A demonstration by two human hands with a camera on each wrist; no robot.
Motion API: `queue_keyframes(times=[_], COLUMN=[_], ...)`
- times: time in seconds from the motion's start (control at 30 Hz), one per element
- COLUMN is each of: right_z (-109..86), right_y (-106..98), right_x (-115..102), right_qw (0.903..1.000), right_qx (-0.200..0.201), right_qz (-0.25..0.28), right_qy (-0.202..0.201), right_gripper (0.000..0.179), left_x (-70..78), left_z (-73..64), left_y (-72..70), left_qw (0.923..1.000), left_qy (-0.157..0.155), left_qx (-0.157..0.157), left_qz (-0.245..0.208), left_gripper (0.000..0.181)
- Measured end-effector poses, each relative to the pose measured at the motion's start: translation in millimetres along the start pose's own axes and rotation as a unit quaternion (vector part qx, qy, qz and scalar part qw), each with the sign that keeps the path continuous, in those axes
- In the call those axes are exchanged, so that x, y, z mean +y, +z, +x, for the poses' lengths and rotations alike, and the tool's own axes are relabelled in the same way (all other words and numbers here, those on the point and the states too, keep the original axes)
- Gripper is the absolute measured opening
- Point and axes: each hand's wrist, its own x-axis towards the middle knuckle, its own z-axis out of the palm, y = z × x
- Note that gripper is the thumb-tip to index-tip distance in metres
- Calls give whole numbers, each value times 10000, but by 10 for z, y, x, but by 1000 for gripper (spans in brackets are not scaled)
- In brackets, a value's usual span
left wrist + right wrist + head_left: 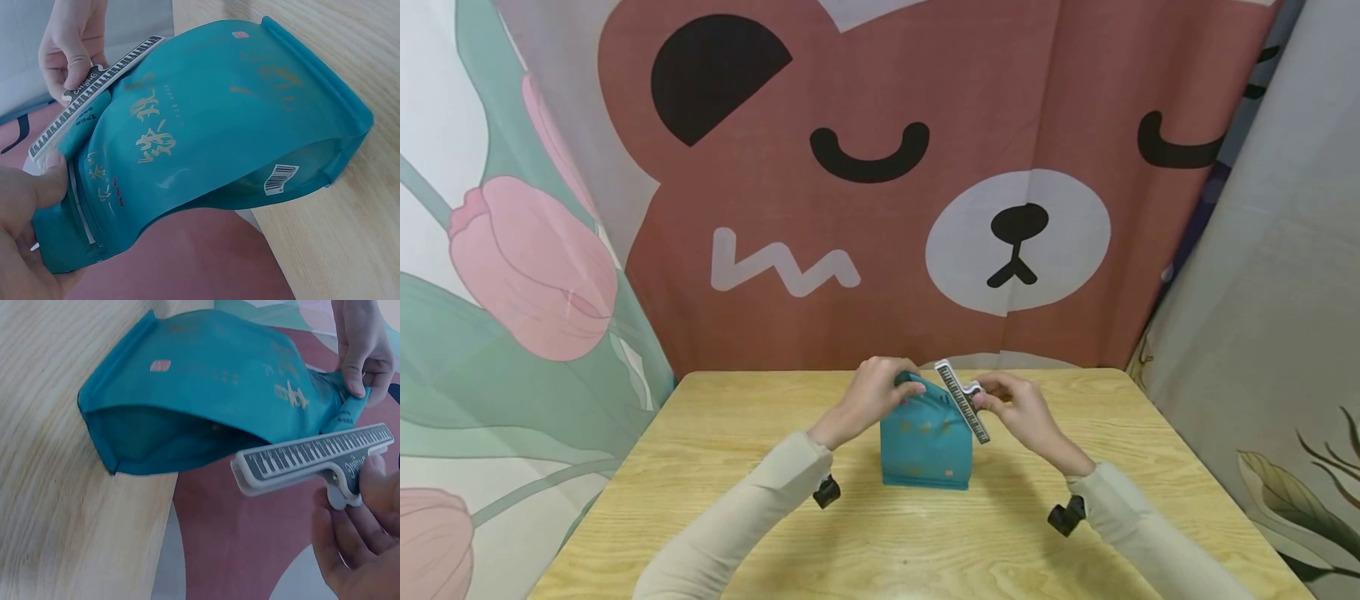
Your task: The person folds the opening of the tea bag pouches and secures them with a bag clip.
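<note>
A teal pouch bag (925, 454) with gold lettering stands on the table, its top folded over. My left hand (868, 393) pinches the folded top at its left end, thumb on the near side. In my right hand (1021, 408) is a long bag clip (958, 402) with a piano-key pattern, gripped by its handle between thumb and fingers. The clip slants across the bag's upper right corner. From the right wrist view, the clip (312, 456) lies beside the bag's upper part; whether its jaws take in any of the bag cannot be told.
The light wooden table (760, 533) extends around the bag on all sides. Behind it hangs a curtain (880, 217) with a bear's face, and a tulip-patterned curtain (535, 267) hangs at the left. Another pale curtain (1277, 333) borders the right side.
</note>
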Motion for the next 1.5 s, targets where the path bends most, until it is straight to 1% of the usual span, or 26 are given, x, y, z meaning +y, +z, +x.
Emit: queue_keyframes(times=[0.13,0.27,0.47,0.67,0.77,0.9,1.07,1.2,1.27,1.37,1.5], right_z=[8,18,57,112,120,118,124,128,122,110,113], right_y=[43,76,104,126,129,109,68,52,52,64,90], right_x=[-47,-82,-126,-151,-149,-144,-149,-133,-110,-76,-66], right_qw=[9993,9968,9934,9886,9880,9907,9960,9984,9991,9993,9986], right_qx=[318,574,792,1061,1111,972,531,299,262,244,285], right_qz=[-196,-459,-602,-753,-738,-636,-472,-307,-131,173,422], right_qy=[-54,-321,-570,-752,-774,-714,-543,-382,-312,-207,-162], right_gripper=[16,15,14,15,18,21,24,26,27,27,28], left_x=[-16,-34,-51,-66,-59,-56,-82,-108,-118,-127,-130], left_z=[-8,-14,-4,6,7,-2,-23,-40,-47,-54,-53], left_y=[12,23,14,18,11,-1,-4,3,11,23,27], left_qw=[10000,9999,9993,9988,9989,9991,9987,9994,9997,9996,9994], left_qy=[-7,42,172,291,288,271,262,190,133,44,22], left_qx=[65,157,324,384,361,297,298,202,193,258,346], left_qz=[11,2,40,126,123,163,313,196,81,-43,-68], left_gripper=[15,14,13,12,13,15,20,22,22,20,18])
